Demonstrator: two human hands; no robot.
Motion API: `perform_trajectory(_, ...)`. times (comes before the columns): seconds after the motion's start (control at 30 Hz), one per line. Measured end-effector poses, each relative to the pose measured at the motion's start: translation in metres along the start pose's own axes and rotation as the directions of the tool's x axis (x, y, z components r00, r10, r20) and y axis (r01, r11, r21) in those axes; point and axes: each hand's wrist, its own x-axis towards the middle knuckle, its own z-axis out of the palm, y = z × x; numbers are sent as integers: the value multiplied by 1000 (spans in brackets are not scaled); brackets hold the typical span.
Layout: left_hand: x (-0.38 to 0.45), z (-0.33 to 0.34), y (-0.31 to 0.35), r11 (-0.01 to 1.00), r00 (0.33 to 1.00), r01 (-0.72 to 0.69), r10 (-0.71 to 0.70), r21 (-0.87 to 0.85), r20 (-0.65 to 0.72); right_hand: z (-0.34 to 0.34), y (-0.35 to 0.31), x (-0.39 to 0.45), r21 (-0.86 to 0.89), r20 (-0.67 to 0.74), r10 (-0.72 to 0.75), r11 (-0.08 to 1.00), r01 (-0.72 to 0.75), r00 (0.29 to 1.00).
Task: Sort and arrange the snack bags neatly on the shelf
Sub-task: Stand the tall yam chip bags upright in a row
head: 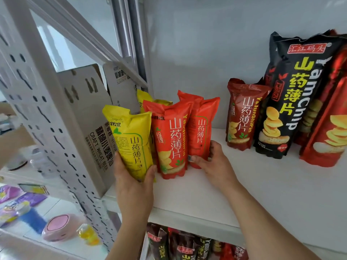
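My left hand [132,184] grips the bottom of a yellow snack bag [131,141], held upright and tilted at the left of the white shelf [206,199]. Right beside it stands an orange-red bag [171,139], with a second orange-red bag [201,128] behind it. My right hand [212,160] pinches the lower part of that second bag, thumb in front and fingers behind. Another yellow bag [143,96] peeks out at the back. Further right stand a dark red bag [242,117], a tall black bag [293,102] and a large red bag [332,132].
A cardboard beer box [88,119] leans at the shelf's left end against the perforated white upright [47,113]. More snack bags [187,244] fill the shelf below. A pink object [60,228] and purple packs [16,203] lie on a lower surface at left.
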Motion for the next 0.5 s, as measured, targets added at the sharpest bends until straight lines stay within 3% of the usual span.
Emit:
perform_trajectory(0.13, 18, 1, -7, 997, 998, -41, 43, -60, 35, 1, -3, 3, -13, 15, -6, 1000, 6, 1000)
perform_trajectory(0.2, 12, 2, -9, 999, 999, -39, 39, 12, -10, 2, -5, 2, -23, 7, -18, 1000, 18, 1000)
perform_trajectory(0.23, 7, 1, -8, 992, 990, -122, 124, 34, -61, 3, -5, 2, -34, -2, -20, 999, 20, 1000)
perform_trajectory(0.3, 1, 2, -3, 886, 874, -462, 462, 39, -149, 4, -4, 2, -54, -27, -16, 998, 15, 1000)
perform_trajectory(0.37, -2, 9, 4, 749, 742, -663, 657, 1, -133, 4, -2, 2, -46, -46, -6, 999, 4, 999)
perform_trajectory(0.4, -2, 13, 10, 737, 736, -675, 669, -41, -101, 5, 0, 3, -39, -53, 10, 999, -12, 999)
perform_trajectory(0.5, -3, 29, 19, 812, 823, -560, 568, -162, 1, 5, 1, 4, -43, -62, 28, 999, -30, 998)
